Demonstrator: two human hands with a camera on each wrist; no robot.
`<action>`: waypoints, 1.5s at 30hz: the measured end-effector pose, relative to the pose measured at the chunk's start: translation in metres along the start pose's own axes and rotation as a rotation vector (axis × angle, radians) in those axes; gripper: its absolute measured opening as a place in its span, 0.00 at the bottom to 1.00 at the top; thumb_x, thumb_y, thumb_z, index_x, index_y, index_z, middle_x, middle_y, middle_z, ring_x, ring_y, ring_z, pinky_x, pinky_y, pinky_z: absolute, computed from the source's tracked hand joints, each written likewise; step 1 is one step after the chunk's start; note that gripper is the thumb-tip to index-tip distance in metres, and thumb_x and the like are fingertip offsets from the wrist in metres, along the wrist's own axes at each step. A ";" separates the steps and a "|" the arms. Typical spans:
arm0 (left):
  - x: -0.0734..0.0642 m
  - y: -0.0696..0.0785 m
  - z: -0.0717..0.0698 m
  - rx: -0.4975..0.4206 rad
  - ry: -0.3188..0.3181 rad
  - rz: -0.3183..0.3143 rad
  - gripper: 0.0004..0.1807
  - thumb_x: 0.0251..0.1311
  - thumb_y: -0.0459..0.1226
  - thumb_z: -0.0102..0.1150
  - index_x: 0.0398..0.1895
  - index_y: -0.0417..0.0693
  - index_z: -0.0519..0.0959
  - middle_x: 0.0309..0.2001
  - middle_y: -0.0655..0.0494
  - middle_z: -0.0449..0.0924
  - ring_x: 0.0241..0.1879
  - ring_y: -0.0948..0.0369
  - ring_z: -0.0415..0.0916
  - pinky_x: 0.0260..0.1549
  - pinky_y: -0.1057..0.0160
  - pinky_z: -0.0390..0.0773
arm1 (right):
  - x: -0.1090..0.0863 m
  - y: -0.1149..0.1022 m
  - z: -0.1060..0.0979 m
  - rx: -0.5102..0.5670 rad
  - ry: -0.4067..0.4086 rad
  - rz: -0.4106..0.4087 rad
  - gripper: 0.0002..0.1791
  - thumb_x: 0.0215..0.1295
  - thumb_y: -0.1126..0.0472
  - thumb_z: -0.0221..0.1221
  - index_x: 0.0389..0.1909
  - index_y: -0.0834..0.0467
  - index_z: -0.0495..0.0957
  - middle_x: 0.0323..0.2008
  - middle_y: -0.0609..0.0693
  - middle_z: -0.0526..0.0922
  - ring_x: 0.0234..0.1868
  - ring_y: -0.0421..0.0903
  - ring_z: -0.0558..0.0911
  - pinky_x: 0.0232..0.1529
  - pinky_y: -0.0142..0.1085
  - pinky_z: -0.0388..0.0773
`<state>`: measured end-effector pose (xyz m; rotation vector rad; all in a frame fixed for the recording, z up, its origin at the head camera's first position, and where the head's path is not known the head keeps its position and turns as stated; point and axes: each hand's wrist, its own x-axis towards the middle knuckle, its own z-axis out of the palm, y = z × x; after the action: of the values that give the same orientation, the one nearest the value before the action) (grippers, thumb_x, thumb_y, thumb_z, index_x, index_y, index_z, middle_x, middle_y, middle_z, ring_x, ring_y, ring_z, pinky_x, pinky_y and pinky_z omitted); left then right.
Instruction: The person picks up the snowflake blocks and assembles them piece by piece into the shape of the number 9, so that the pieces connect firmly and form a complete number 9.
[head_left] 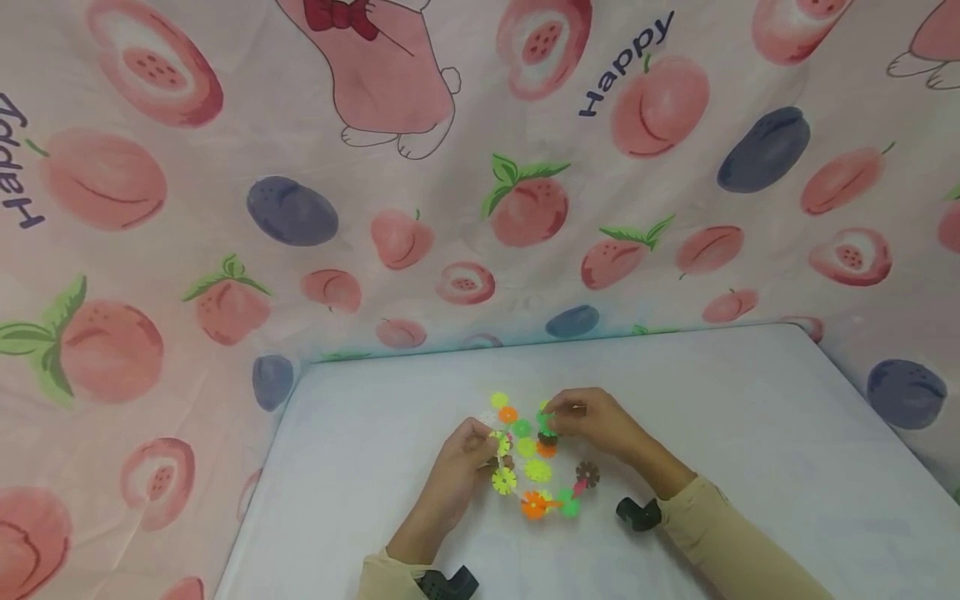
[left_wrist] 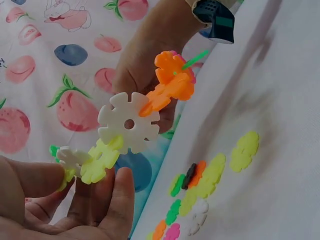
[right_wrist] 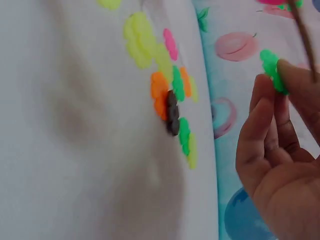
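My left hand [head_left: 455, 467] holds one end of a chain of flower-shaped interlocking discs [head_left: 504, 481], pinching it between thumb and fingers. In the left wrist view the chain runs through yellow discs and a large white disc [left_wrist: 114, 117] to orange discs [left_wrist: 172, 90], with a green disc edge-on at the far end. A brown disc [head_left: 588, 474] shows at the chain's right end in the head view. Thumb and fingertips of my right hand [head_left: 600, 427] pinch a single green disc [right_wrist: 271, 69], held apart from the chain.
Below and between the hands, loose discs lie on the white table [head_left: 360, 467]: a yellow disc [right_wrist: 137, 40], a pink disc [right_wrist: 170, 45], an orange disc [right_wrist: 159, 92], a black disc [right_wrist: 172, 114] and several others. A fruit-print cloth [head_left: 465, 200] hangs behind the table.
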<state>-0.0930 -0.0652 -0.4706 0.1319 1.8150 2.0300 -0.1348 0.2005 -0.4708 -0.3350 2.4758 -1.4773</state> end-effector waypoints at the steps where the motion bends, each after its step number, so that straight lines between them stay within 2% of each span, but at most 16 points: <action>1: 0.000 0.000 0.000 0.005 0.001 0.001 0.07 0.75 0.37 0.51 0.47 0.42 0.69 0.45 0.46 0.81 0.43 0.58 0.81 0.52 0.59 0.79 | -0.001 -0.002 -0.001 0.015 -0.010 -0.005 0.11 0.65 0.53 0.68 0.46 0.51 0.87 0.47 0.50 0.87 0.47 0.44 0.83 0.47 0.38 0.82; 4: 0.000 0.000 0.000 0.015 0.011 -0.008 0.07 0.75 0.36 0.52 0.49 0.42 0.71 0.46 0.51 0.80 0.43 0.58 0.81 0.51 0.61 0.79 | -0.003 -0.008 -0.002 0.064 -0.042 -0.019 0.15 0.67 0.55 0.66 0.51 0.55 0.86 0.51 0.54 0.86 0.48 0.46 0.84 0.50 0.40 0.82; 7: 0.000 -0.001 0.001 0.038 0.016 -0.010 0.09 0.75 0.37 0.53 0.50 0.41 0.72 0.47 0.49 0.80 0.42 0.58 0.81 0.49 0.63 0.80 | -0.005 -0.014 -0.002 0.126 -0.068 -0.025 0.16 0.68 0.56 0.66 0.53 0.58 0.84 0.48 0.58 0.85 0.47 0.53 0.85 0.51 0.45 0.83; 13: 0.000 -0.002 0.002 0.060 0.001 -0.004 0.12 0.75 0.38 0.53 0.52 0.38 0.74 0.46 0.43 0.82 0.41 0.59 0.81 0.46 0.65 0.80 | -0.007 -0.023 0.000 0.220 -0.071 -0.017 0.12 0.69 0.57 0.65 0.50 0.56 0.83 0.39 0.64 0.85 0.45 0.67 0.85 0.51 0.52 0.83; 18: 0.000 -0.001 0.003 0.059 -0.007 0.000 0.12 0.75 0.37 0.52 0.53 0.38 0.74 0.44 0.44 0.83 0.40 0.58 0.80 0.44 0.65 0.80 | -0.006 -0.026 0.003 0.281 -0.066 -0.042 0.11 0.69 0.61 0.63 0.49 0.61 0.82 0.34 0.64 0.85 0.42 0.70 0.85 0.49 0.59 0.82; 26: 0.000 0.000 0.005 0.105 -0.016 0.020 0.12 0.74 0.38 0.55 0.52 0.39 0.75 0.44 0.40 0.83 0.38 0.59 0.80 0.43 0.65 0.79 | -0.008 -0.033 0.006 0.252 -0.059 -0.016 0.11 0.68 0.60 0.65 0.47 0.61 0.82 0.34 0.66 0.85 0.41 0.68 0.86 0.49 0.58 0.82; 30: -0.001 0.001 0.007 0.135 -0.010 0.033 0.13 0.73 0.38 0.56 0.52 0.38 0.76 0.43 0.39 0.82 0.37 0.59 0.80 0.43 0.65 0.79 | -0.008 -0.034 0.007 0.239 -0.060 -0.021 0.10 0.67 0.60 0.66 0.44 0.60 0.83 0.34 0.66 0.86 0.41 0.67 0.86 0.48 0.54 0.83; 37: -0.001 0.003 0.008 0.157 0.000 0.037 0.17 0.72 0.38 0.57 0.53 0.31 0.75 0.41 0.41 0.83 0.36 0.59 0.80 0.39 0.67 0.80 | -0.007 -0.033 0.010 0.232 -0.074 -0.051 0.07 0.65 0.61 0.67 0.40 0.61 0.84 0.32 0.56 0.88 0.37 0.52 0.87 0.44 0.42 0.85; 45: -0.003 0.005 0.010 0.157 0.004 0.045 0.17 0.72 0.37 0.57 0.54 0.31 0.75 0.42 0.39 0.83 0.35 0.60 0.80 0.38 0.68 0.80 | -0.007 -0.032 0.011 0.243 -0.086 -0.059 0.09 0.66 0.61 0.67 0.41 0.63 0.83 0.32 0.57 0.87 0.37 0.51 0.87 0.45 0.42 0.84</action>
<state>-0.0884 -0.0577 -0.4639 0.2158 1.9899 1.9159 -0.1224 0.1785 -0.4469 -0.4180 2.2067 -1.7264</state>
